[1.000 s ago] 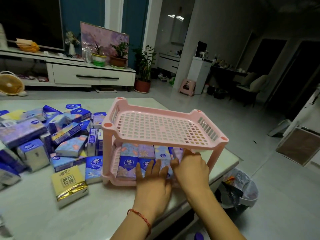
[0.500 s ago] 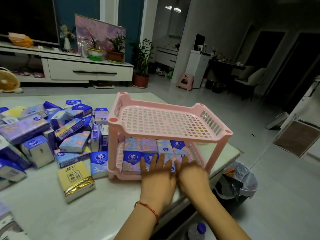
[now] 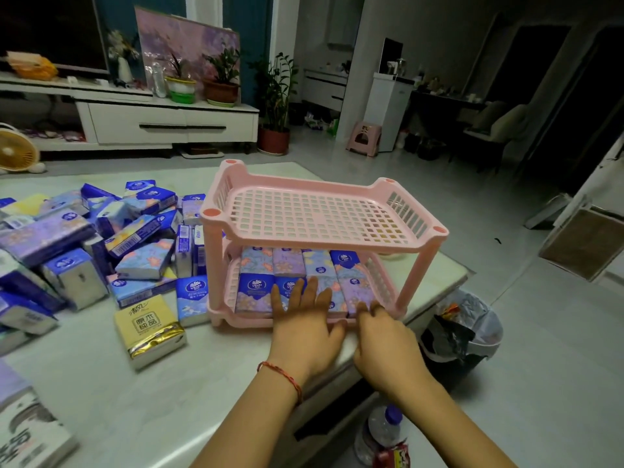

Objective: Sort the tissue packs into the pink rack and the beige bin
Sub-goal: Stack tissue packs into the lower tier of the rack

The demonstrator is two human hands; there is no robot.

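Fingers of the left hand straight and spread, pressed flat on the front row of tissue packs in the lower tier of the pink rack; those of the right hand loosely curled, tips at that tier's front lip, gripping nothing. Both drawn back since a second ago: then well in under the upper tier, right knuckles deep among the packs; half a second ago already at the front edge; now mostly outside the rack, over the tabletop. Same two rows of packs below, lying flat and snug side by side, order unchanged (last nudges, by the look of it, rather than a fresh placement). Reads as a tidying pass just ending, with the lower tier filled across its width. Upper tier bare. Plenty left to sort: big heap of blue and purple packs on the left hand's side, reaching right up to the rack's leg, plus a yellow pack nearer the tabletop's front edge. No beige bin to be made out anywhere. Next, probably, a reach into the heap with both hands free, then up to the upper tier. Little risk beyond nudging the light rack, close to the tabletop's right edge, with a waste bin on the floor beneath.
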